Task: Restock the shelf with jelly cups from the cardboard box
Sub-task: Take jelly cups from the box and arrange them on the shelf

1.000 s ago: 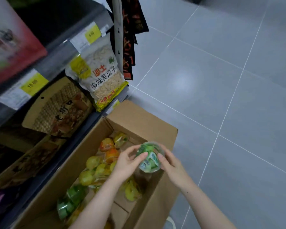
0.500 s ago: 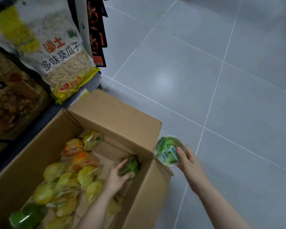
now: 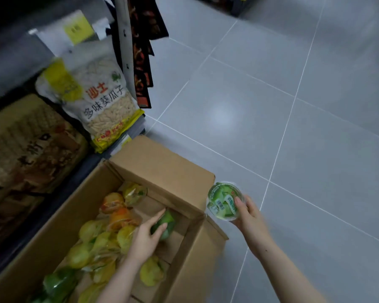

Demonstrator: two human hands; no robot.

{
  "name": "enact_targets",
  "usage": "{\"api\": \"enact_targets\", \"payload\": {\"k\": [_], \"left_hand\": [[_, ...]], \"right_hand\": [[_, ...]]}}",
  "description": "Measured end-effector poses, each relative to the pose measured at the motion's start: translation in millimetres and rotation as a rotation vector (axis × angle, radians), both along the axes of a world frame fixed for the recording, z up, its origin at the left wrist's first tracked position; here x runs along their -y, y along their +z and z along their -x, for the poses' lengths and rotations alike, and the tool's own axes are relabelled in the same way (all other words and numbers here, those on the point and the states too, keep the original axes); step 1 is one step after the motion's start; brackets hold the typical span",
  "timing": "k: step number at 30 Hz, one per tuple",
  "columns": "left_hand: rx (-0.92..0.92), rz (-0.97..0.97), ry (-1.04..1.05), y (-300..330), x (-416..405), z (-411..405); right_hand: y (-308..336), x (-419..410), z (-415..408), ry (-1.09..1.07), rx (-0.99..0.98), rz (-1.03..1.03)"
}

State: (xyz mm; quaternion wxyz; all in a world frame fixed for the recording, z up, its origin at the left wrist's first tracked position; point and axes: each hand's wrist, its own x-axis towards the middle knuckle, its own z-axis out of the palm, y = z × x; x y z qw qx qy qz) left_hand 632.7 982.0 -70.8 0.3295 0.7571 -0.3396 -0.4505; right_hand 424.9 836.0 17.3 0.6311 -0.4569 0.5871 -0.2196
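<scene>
Green jelly cup [image 3: 224,201] sat in the right hand [image 3: 248,215], fingers curled round its rim, out past the box [image 3: 162,169] at 3 o'clock. Left hand [image 3: 146,236] was down inside the box, closing on a second green cup [image 3: 165,224]. Clear plastic with a printed film lid, so probably light, slick and squashable; I'd grab by the stiff rim. More yellow and orange cups [image 3: 101,235] lay piled at 9 o'clock.

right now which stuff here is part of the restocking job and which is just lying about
Job: box; green cup in right hand; green cup under left hand; yellow and orange cups; shelf.
Lying about: seed bag; brown pack.
</scene>
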Motion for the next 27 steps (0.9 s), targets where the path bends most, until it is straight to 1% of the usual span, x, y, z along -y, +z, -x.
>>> {"api": "enact_targets", "payload": {"k": [3, 6, 10, 13, 17, 19, 22, 24, 27], "left_hand": [[0.05, 0.018, 0.019, 93, -6, -34], [0.158, 0.08, 0.071, 207, -2, -66], [0.259, 0.21, 0.121, 368, 11, -95], [0.327, 0.337, 0.107, 477, 16, -112], [0.415, 0.444, 0.1, 598, 12, -127], [0.474, 0.495, 0.1, 659, 7, -134], [0.596, 0.55, 0.093, 734, 2, -141], [0.701, 0.595, 0.109, 779, -5, -144], [0.829, 0.674, 0.197, 839, -12, -142]], "right_hand": [[81, -1, -20, 0.075, 0.015, -0.008], [178, 1, -44, 0.122, 0.06, -0.028], [318, 3, -82, 0.189, 0.137, 0.007], [412, 4, -111, 0.219, 0.145, 0.086], [515, 5, -144, 0.321, 0.191, 0.164], [570, 10, -164, 0.334, 0.269, 0.212], [633, 20, -191, 0.364, 0.387, 0.235], [687, 16, -204, 0.419, 0.449, 0.284], [742, 24, -224, 0.521, 0.504, 0.362]]}}
